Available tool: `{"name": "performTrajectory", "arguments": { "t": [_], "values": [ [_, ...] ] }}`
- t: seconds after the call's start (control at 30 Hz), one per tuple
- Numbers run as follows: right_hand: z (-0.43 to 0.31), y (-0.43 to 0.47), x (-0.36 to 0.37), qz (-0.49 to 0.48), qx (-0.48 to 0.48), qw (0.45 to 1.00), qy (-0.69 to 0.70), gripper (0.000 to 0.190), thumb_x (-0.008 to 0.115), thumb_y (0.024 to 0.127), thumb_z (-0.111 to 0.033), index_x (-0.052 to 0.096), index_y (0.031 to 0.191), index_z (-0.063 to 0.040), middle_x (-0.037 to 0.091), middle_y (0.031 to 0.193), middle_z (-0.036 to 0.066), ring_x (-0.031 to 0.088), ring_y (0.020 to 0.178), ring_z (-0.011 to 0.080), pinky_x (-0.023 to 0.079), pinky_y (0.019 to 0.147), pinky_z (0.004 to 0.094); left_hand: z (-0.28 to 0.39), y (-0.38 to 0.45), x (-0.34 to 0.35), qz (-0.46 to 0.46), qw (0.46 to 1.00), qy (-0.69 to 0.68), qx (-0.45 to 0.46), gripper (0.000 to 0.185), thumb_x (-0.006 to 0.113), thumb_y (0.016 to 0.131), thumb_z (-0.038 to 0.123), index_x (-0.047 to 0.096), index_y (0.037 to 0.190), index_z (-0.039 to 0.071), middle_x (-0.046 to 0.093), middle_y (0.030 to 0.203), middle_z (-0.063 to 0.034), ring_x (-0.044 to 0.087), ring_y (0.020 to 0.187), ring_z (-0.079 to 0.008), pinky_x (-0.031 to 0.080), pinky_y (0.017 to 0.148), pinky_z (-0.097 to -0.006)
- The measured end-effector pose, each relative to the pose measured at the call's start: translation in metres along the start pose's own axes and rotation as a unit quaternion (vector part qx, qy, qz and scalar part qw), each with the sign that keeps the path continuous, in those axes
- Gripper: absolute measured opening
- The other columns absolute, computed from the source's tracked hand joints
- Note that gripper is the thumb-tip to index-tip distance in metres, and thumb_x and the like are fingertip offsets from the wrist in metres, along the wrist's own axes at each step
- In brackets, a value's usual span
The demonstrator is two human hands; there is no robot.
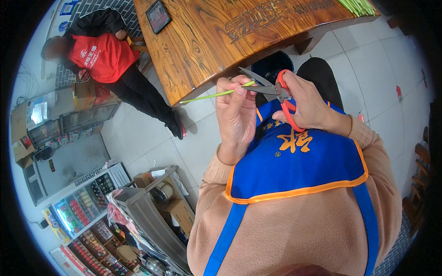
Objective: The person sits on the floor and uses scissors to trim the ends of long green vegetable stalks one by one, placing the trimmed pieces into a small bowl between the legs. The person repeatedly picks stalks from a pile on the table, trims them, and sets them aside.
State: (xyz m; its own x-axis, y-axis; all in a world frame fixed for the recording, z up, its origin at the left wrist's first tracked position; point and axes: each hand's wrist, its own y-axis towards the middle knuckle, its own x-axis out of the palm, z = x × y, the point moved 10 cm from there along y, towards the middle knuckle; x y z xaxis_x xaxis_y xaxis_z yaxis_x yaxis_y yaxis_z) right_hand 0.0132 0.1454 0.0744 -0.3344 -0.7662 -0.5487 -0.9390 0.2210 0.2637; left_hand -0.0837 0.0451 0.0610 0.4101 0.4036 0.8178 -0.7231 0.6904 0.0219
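Note:
Pinched between the thumb and fingers of my left hand (236, 110) is a thin green stalk (215, 95), its long end pointing left past the table corner. My right hand (309, 100) grips red-handled scissors (286, 112) with the fingers around the loops. The scissor blades (264, 89) are spread apart. The lower blade's tip reaches my left thumb, close to the stalk's short end. Beneath the scissors, a dark bin (272, 65) stands on the floor by the table, its contents hard to make out.
A wooden table (197, 51) with carved writing spans the top. On it lie a tablet-like device (158, 16) and a bundle of green stalks (357, 7). A person in a red apron (103, 58) sits at left. A grey cart (138, 214) and a drinks fridge (84, 203) stand lower left.

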Motion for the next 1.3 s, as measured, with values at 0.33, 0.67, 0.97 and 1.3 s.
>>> {"name": "performTrajectory", "arguments": {
  "t": [0.33, 0.67, 0.97, 1.3],
  "values": [
    [-0.0009, -0.002, -0.0005, -0.006, -0.001, 1.0, -0.022, 0.067, 0.085, 0.07, -0.043, 0.048, 0.106, 0.0, 0.054, 0.09, 0.017, 0.06, 0.075, 0.0329, 0.048, 0.063, 0.0389, -0.0014, -0.0016, 0.003, -0.013, 1.0, 0.015, 0.003, 0.012, 0.062, 0.094, 0.003, 0.053, 0.097, 0.01, 0.063, 0.106, -0.0106, 0.061, 0.096, -0.0162, 0.049, 0.085, -0.0278],
    [0.0021, -0.002, 0.0031, -0.013, 0.01, 1.0, -0.014, 0.066, 0.085, 0.071, -0.045, 0.049, 0.105, -0.001, 0.055, 0.088, 0.015, 0.061, 0.074, 0.03, 0.047, 0.062, 0.0381, -0.0031, -0.0009, 0.0005, -0.012, 1.0, 0.019, 0.001, 0.013, 0.062, 0.094, 0.003, 0.052, 0.097, 0.01, 0.064, 0.107, -0.0104, 0.061, 0.095, -0.0152, 0.05, 0.085, -0.0283],
    [0.003, -0.003, 0.0013, 0.012, 0.002, 1.0, -0.01, 0.067, 0.086, 0.068, -0.043, 0.049, 0.103, -0.001, 0.056, 0.085, 0.012, 0.053, 0.067, 0.0261, 0.046, 0.06, 0.0342, -0.0046, -0.0018, -0.0006, -0.003, 1.0, 0.004, -0.01, 0.013, 0.061, 0.094, 0.002, 0.052, 0.097, 0.01, 0.064, 0.107, -0.0107, 0.061, 0.094, -0.0158, 0.051, 0.086, -0.0286],
    [0.0002, -0.0026, -0.0014, 0.022, -0.009, 0.999, -0.026, 0.062, 0.085, 0.07, -0.044, 0.051, 0.1, -0.002, 0.059, 0.082, 0.013, 0.062, 0.068, 0.0302, 0.049, 0.057, 0.0359, -0.0056, -0.0037, -0.0047, 0.026, 1.0, 0.004, -0.015, 0.012, 0.062, 0.094, 0.002, 0.052, 0.095, 0.01, 0.064, 0.106, -0.0104, 0.062, 0.092, -0.0154, 0.051, 0.085, -0.0279]
  ]
}}
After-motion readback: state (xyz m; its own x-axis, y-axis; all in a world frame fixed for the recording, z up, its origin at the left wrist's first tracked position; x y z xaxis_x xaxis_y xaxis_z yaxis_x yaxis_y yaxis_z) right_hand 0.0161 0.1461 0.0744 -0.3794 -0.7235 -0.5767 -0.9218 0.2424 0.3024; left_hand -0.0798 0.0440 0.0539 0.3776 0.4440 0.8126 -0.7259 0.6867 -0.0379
